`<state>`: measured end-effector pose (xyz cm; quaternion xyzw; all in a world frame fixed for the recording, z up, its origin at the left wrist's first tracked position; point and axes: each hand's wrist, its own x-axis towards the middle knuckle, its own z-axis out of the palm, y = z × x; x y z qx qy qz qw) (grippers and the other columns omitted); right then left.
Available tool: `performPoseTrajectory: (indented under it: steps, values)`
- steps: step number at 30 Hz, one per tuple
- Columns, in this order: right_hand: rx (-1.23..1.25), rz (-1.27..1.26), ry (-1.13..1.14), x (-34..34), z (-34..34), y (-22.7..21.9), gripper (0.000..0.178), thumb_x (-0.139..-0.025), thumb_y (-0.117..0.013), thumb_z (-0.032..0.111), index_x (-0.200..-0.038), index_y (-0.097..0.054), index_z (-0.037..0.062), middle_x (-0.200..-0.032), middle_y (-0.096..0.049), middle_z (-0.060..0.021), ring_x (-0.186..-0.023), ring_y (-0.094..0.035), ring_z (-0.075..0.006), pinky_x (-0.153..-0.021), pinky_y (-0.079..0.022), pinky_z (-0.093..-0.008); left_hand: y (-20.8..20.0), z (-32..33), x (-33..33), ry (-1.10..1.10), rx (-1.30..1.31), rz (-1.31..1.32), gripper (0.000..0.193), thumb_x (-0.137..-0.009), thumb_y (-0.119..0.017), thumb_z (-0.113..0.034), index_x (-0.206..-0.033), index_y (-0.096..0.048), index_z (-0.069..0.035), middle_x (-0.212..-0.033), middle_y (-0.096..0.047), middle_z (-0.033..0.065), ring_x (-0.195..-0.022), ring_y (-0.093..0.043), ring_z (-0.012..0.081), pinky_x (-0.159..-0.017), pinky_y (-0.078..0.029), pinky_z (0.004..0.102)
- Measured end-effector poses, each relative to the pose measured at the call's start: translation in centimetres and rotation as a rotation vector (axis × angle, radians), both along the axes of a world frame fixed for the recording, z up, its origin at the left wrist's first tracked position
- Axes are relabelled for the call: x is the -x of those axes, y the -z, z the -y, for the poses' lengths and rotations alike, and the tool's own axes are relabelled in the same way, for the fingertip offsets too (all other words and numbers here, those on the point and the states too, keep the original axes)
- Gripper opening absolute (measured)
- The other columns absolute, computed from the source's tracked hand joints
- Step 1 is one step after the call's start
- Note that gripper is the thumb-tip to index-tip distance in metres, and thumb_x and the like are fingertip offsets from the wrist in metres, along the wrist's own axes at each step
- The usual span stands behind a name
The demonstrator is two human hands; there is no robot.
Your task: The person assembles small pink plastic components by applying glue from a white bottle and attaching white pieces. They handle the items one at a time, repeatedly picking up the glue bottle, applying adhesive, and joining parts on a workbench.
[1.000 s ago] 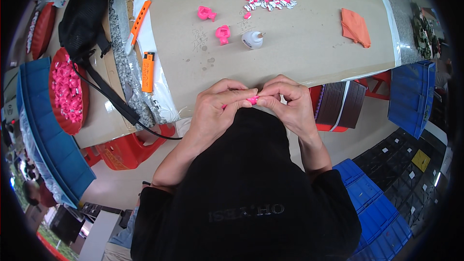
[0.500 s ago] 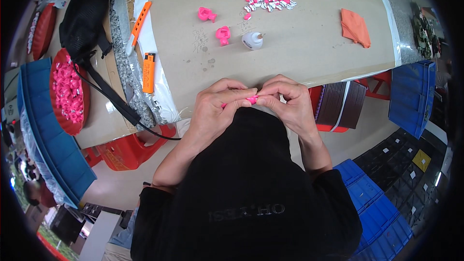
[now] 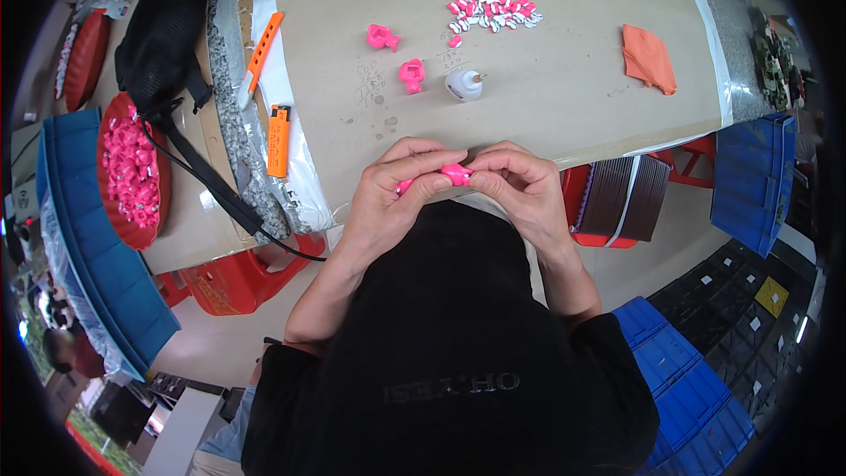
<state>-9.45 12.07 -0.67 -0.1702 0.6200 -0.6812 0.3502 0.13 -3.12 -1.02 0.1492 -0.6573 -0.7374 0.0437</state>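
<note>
A small pink plastic piece (image 3: 456,174) is pinched in front of my body, just off the table's near edge. My left hand (image 3: 395,187) is closed around it, with a bit of pink also showing at the palm. The thumb and fingertips of my right hand (image 3: 522,189) are closed at its right end. On the table ahead lie a hollow pink part (image 3: 411,76) and another pink part (image 3: 382,37). Beside them stands a white squeeze bottle (image 3: 463,85) with a thin tip. Farther back is a pile of small pink and white pieces (image 3: 495,11).
An orange cutter knife (image 3: 263,53) and an orange lighter (image 3: 278,143) lie at the left. A red dish (image 3: 160,203) of pink pieces sits beyond a black bag (image 3: 163,35). At right lie an orange cloth (image 3: 648,57) and, lower, a blue crate (image 3: 749,181).
My fingers have shifted slightly, and more of the pink piece shows between them. The whole view has moved a little; both hands still hold the piece.
</note>
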Motion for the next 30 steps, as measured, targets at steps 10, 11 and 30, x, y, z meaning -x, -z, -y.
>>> performPoseTrajectory:
  steps: [10,11,30]
  values:
    - [-0.020,-0.272,0.099,0.3,0.7,-0.2,0.011,-0.077,-0.063,0.001,-0.088,-0.065,-0.0006,-0.091,-0.060,-0.0076,-0.075,-0.054,-0.0111,-0.067,-0.042,-0.0229,0.8,0.3,0.2,-0.071,-0.766,0.055,0.040,-0.094,-0.041,-0.033,-0.116,-0.048,0.000,-0.103,-0.053,0.0073,-0.076,-0.059,0.0136,-0.043,-0.043,0.0197]
    - [-0.051,-0.313,0.149,1.0,0.8,-0.1,0.014,-0.076,-0.064,0.002,-0.090,-0.064,-0.0003,-0.093,-0.059,-0.0074,-0.076,-0.053,-0.0115,-0.066,-0.042,-0.0232,0.7,0.6,0.1,-0.089,-0.755,0.039,0.038,-0.094,-0.042,-0.031,-0.115,-0.049,0.000,-0.102,-0.054,0.0071,-0.076,-0.059,0.0139,-0.042,-0.043,0.0201]
    - [-0.268,-0.604,0.188,3.2,4.4,1.5,0.040,-0.069,-0.071,0.006,-0.107,-0.058,0.0042,-0.104,-0.056,-0.0048,-0.088,-0.052,-0.0138,-0.067,-0.036,-0.0235,-4.5,29.0,-13.5,-1.326,1.112,0.082,0.025,-0.086,-0.057,-0.017,-0.104,-0.062,0.000,-0.094,-0.064,0.0115,-0.087,-0.059,0.0167,-0.079,-0.044,0.0258]
